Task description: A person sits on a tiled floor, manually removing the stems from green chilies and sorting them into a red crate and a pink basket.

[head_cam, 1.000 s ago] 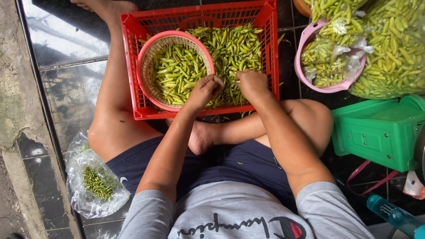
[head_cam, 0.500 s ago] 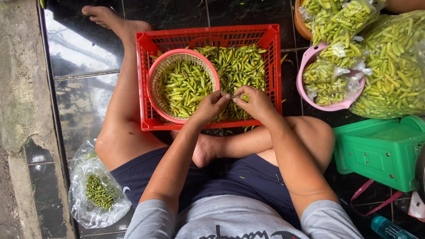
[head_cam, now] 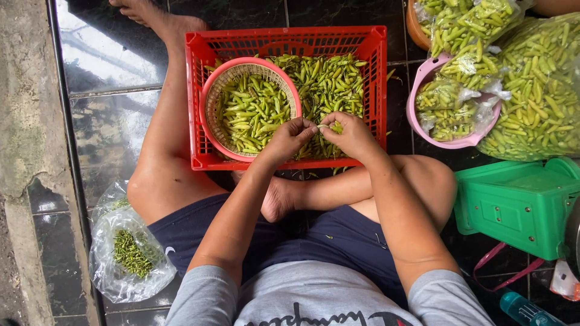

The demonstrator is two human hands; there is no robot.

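A red plastic crate (head_cam: 196, 96) lies on the dark tiled floor between my legs, filled with green chili peppers (head_cam: 329, 81). Inside its left half sits a round pink-rimmed basket (head_cam: 208, 99) that holds more green chilies (head_cam: 251, 111). My left hand (head_cam: 289, 140) and my right hand (head_cam: 350, 134) meet above the crate's near edge. Both pinch one small green chili (head_cam: 323, 127) between their fingertips.
A clear plastic bag of green stems (head_cam: 130, 253) lies by my left thigh. A pink bowl (head_cam: 423, 130) and large bags of chilies (head_cam: 538, 90) are at the right. A green box (head_cam: 519, 205) stands beside my right knee, with a bottle (head_cam: 528, 311) near it.
My view has shifted, so the crate sits lower and more central. Both hands have come together, fingertips now meeting on one chili above the crate's near edge.
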